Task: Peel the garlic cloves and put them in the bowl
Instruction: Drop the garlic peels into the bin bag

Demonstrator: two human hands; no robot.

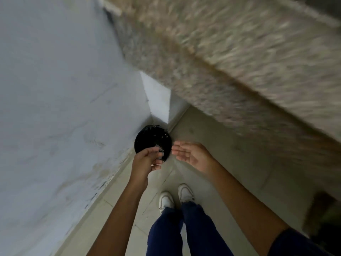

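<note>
I stood over the black bin, which sat on the floor in the corner just past my fingertips, with the wall on my left and the speckled counter up on my right. My left hand hung over the near rim of the bin, fingers curled inward round something pale and flaky; the picture was smeared by my head turning, so I could only guess it was garlic skin that I was shedding, not a clove. My right hand was released, palm up and fingers straight, just beside the bin's right edge and holding nothing.

What worried me was the lightness of that scrap. Papery skin clings to damp fingers or drifts, so it could well have missed the bin's mouth and landed on the floor near my shoes, which stood well behind my hands. If a clove was caught up in that handful, I risked throwing it away with the waste. Neither the garlic cloves nor the bowl were in sight; I judged they were up on the counter, beyond what I could see. The pale bit itself looked thin, crumpled and whitish against the black, and a few similar flecks seemed to lie inside the bin.
</note>
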